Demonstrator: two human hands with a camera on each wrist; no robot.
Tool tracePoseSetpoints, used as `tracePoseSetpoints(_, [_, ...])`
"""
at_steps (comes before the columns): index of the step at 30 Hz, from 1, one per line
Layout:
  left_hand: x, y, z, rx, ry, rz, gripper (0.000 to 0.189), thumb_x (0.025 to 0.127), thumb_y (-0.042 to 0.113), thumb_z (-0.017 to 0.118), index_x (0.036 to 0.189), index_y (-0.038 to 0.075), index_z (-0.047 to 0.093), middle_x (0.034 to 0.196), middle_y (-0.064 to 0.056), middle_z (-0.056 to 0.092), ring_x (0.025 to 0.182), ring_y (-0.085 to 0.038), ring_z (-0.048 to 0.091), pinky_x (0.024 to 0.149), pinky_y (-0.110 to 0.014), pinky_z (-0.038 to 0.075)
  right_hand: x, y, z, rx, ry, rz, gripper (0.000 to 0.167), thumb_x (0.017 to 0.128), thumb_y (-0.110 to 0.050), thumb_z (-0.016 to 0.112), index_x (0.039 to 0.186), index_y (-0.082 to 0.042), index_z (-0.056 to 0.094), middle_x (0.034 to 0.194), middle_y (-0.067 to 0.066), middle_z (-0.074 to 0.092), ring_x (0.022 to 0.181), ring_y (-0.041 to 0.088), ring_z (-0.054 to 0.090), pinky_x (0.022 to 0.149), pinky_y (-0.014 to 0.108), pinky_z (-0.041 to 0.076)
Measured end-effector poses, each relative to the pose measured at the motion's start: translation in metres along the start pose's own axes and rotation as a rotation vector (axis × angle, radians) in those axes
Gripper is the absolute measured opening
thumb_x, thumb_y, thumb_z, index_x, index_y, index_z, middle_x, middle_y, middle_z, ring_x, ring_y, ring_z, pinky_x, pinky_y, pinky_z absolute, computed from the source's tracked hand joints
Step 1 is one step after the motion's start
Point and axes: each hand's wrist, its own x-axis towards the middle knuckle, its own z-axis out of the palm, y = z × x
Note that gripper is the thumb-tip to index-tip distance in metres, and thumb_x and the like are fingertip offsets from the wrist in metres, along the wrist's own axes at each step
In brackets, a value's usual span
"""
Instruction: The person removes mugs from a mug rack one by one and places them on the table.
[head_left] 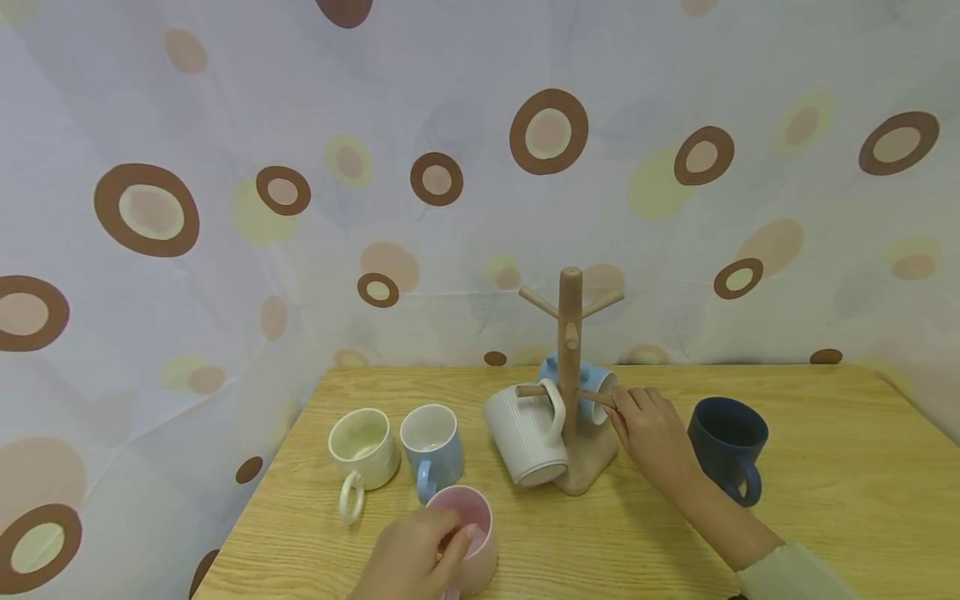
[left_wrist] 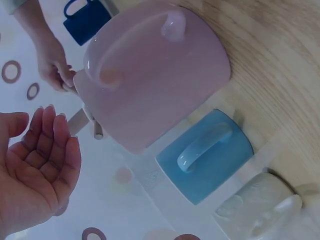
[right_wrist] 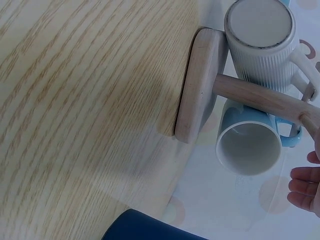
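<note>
Near the table's front, my left hand (head_left: 412,554) is by the pink mug (head_left: 482,560). In the left wrist view its fingers (left_wrist: 56,150) are gently bent, apart from the mug and holding nothing. My right hand (head_left: 651,429) pinches the end of a lower peg on the wooden mug tree (head_left: 570,358); only some fingertips show at the right wrist view's edge. A ribbed white mug (head_left: 525,437) hangs tilted by its handle from another low peg. Behind the post, a light blue mug (right_wrist: 250,142) hangs on its side, partly hidden in the head view.
A cream mug (head_left: 365,450) and another light blue mug (head_left: 435,454) stand upright to the left of the tree. On the right, a navy mug (head_left: 723,442) stands beside my right forearm. A patterned cloth (head_left: 465,250) hangs behind the wooden table (head_left: 300,533).
</note>
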Motion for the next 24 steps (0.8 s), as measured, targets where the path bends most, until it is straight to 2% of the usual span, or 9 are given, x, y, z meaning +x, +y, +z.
tracePoseSetpoints(7, [0.02, 0.01, -0.002, 0.016, 0.046, 0.13, 0.014, 0.085, 0.015, 0.062, 0.071, 0.016, 0.058, 0.067, 0.011, 0.055, 0.061, 0.004, 0.047, 0.055, -0.009, 0.039, -0.001, 0.001, 0.001, 0.0, -0.001, 0.004, 0.053, 0.101, -0.035, 0.024, 0.085, 0.004, 0.055, 0.071, 0.016, 0.056, 0.065, 0.03, 0.053, 0.058, 0.039, 0.047])
tracePoseSetpoints(8, [0.023, 0.012, -0.002, 0.012, 0.034, 0.126, 0.015, 0.086, 0.015, 0.061, 0.072, 0.015, 0.059, 0.066, 0.011, 0.055, 0.061, 0.005, 0.046, 0.054, -0.009, 0.039, -0.001, 0.001, 0.001, 0.001, 0.0, 0.004, 0.053, 0.101, -0.035, 0.024, 0.085, 0.004, 0.055, 0.071, 0.016, 0.056, 0.065, 0.03, 0.053, 0.057, 0.039, 0.047])
tracePoseSetpoints(11, [0.031, 0.017, -0.005, -0.002, 0.006, 0.105, 0.023, 0.087, 0.016, 0.059, 0.064, 0.013, 0.055, 0.056, 0.012, 0.044, 0.052, 0.006, 0.034, 0.046, -0.008, 0.03, -0.001, 0.0, 0.001, 0.005, -0.001, 0.005, 0.052, 0.101, -0.035, 0.024, 0.086, 0.004, 0.055, 0.071, 0.016, 0.056, 0.065, 0.03, 0.054, 0.057, 0.039, 0.047])
tracePoseSetpoints(15, [0.045, 0.021, -0.007, -0.011, 0.015, 0.107, 0.03, 0.087, 0.015, 0.06, 0.059, 0.013, 0.051, 0.052, 0.009, 0.038, 0.05, 0.006, 0.027, 0.044, -0.008, 0.025, -0.002, 0.0, 0.001, 0.017, -0.004, 0.006, 0.051, 0.101, -0.034, 0.025, 0.087, 0.005, 0.055, 0.071, 0.017, 0.056, 0.065, 0.031, 0.053, 0.057, 0.039, 0.047])
tracePoseSetpoints(18, [0.057, 0.025, -0.009, -0.006, -0.013, 0.097, 0.027, 0.088, 0.016, 0.06, 0.062, 0.011, 0.054, 0.055, 0.006, 0.046, 0.051, 0.005, 0.033, 0.046, -0.009, 0.031, -0.002, 0.0, 0.001, 0.02, -0.005, 0.005, 0.051, 0.101, -0.034, 0.026, 0.087, 0.005, 0.055, 0.071, 0.017, 0.057, 0.065, 0.031, 0.053, 0.057, 0.039, 0.047])
tracePoseSetpoints(21, [0.07, 0.029, -0.011, -0.005, -0.078, 0.058, 0.023, 0.09, 0.018, 0.058, 0.068, 0.011, 0.058, 0.061, 0.005, 0.053, 0.054, 0.002, 0.04, 0.05, -0.011, 0.036, -0.001, 0.0, 0.001, 0.022, -0.004, 0.01, 0.051, 0.101, -0.034, 0.025, 0.086, 0.005, 0.055, 0.071, 0.017, 0.056, 0.065, 0.031, 0.053, 0.057, 0.039, 0.048])
tracePoseSetpoints(24, [0.083, 0.032, -0.012, 0.003, -0.113, 0.037, 0.021, 0.091, 0.021, 0.056, 0.074, 0.011, 0.061, 0.067, 0.003, 0.057, 0.058, -0.001, 0.046, 0.053, -0.013, 0.039, -0.001, -0.001, 0.001, 0.025, -0.007, 0.016, 0.052, 0.101, -0.034, 0.024, 0.085, 0.005, 0.055, 0.071, 0.017, 0.056, 0.065, 0.03, 0.053, 0.057, 0.039, 0.047])
